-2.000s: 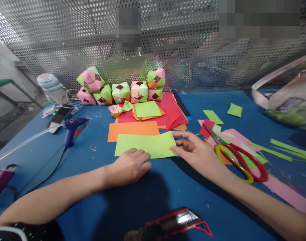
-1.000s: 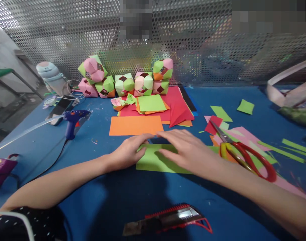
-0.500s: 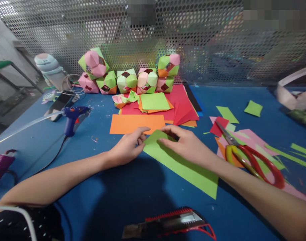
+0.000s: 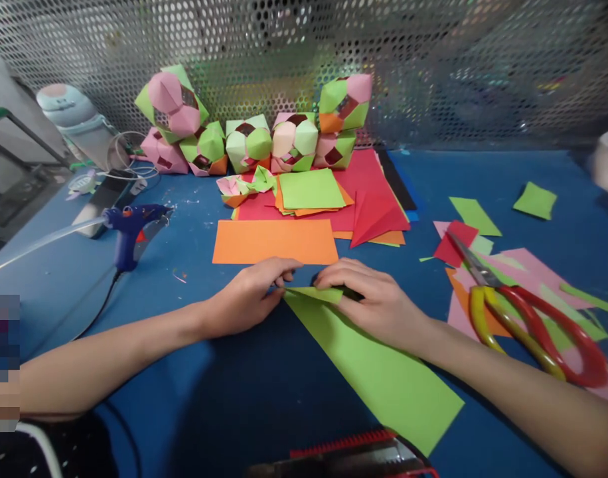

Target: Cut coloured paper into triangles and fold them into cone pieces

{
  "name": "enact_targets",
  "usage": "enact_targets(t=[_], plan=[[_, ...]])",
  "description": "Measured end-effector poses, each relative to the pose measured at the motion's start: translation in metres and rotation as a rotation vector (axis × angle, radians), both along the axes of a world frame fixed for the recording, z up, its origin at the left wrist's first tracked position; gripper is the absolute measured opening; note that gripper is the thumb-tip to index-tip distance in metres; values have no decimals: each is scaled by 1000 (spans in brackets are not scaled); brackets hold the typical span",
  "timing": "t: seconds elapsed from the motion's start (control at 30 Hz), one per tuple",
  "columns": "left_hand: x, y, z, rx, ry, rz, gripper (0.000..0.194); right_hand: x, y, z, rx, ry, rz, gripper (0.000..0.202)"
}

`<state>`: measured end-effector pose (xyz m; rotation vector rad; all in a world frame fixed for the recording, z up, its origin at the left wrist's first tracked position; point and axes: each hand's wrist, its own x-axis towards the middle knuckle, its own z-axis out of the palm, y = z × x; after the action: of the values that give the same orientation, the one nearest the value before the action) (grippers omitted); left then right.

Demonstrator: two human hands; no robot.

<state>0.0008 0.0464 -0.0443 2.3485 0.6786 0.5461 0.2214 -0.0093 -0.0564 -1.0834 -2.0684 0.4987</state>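
1. Currently the green strip lies slantwise on the blue tabletop, its far end folded over and between the two hands, its other end near the cutter knife.
2. The right hand grips the folded part, fingers closed over it with the thumb against the paper.
3. The left hand is at the strip's pointed corner; its thumb and fingers look closed on that tip, though they partly hide it.
4. Just beyond the hands lies an orange strip, apart from the green one.
5. Behind that, a stack of paper squares, green on top, rests on red sheets, beside a small folded paper piece.
6. Seven paper balls stand along the perforated metal screen, five below and two on top.
7. To the left are a blue glue gun, a phone and a bottle.
8. To the right, scissors with red and yellow handles lie over coloured scraps.
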Motion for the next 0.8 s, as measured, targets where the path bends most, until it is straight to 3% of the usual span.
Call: enact_targets(t=[0.13, 0.43, 0.8], plan=[[-5, 4, 3, -1, 1, -39, 32, 2, 0, -3, 79, -6, 105, 29], [-6, 6, 5, 10, 19, -123, 21, 6, -3, -6, 200, -180, 180, 37], [-5, 5, 3, 25, -18, -39, 21, 1, -7, -5, 298, -252, 197, 31]])
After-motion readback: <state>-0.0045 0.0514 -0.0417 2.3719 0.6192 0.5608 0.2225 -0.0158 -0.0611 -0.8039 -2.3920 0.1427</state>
